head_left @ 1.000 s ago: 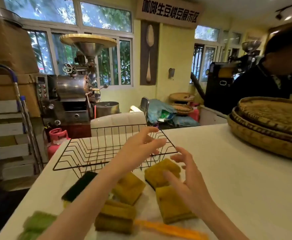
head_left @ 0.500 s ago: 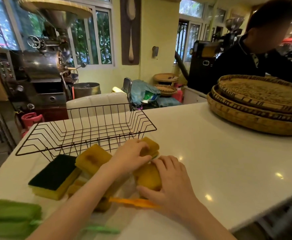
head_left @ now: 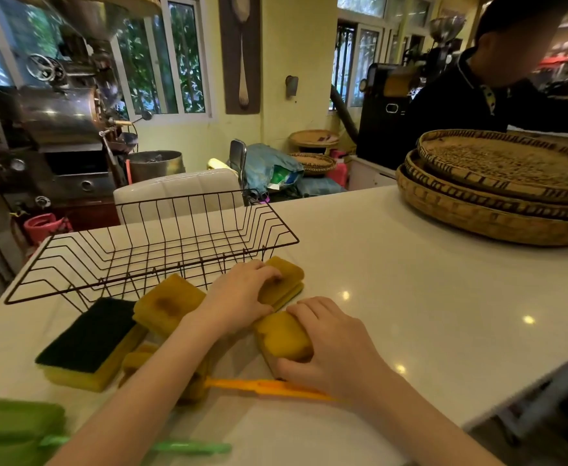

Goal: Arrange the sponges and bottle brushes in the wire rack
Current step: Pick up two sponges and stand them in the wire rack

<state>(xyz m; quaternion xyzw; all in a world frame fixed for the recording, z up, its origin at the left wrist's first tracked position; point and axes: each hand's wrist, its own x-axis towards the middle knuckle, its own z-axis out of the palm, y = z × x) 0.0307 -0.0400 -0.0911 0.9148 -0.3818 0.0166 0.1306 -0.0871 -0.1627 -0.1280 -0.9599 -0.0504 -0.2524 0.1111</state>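
A black wire rack stands empty at the far left of the white counter. Several yellow sponges lie in front of it. My left hand is closed over the far yellow sponge. My right hand grips the near yellow sponge. Another yellow sponge and a sponge with a dark green scouring top lie to the left. An orange bottle brush runs under my right wrist. A green bottle brush lies at the near left.
Stacked woven trays sit at the counter's far right, with a person in dark clothes behind them. A white chair back stands beyond the rack. A metal roasting machine fills the left background.
Both hands came down from above the rack onto the sponges, and each closed on a yellow sponge. My head moved closer and lower.
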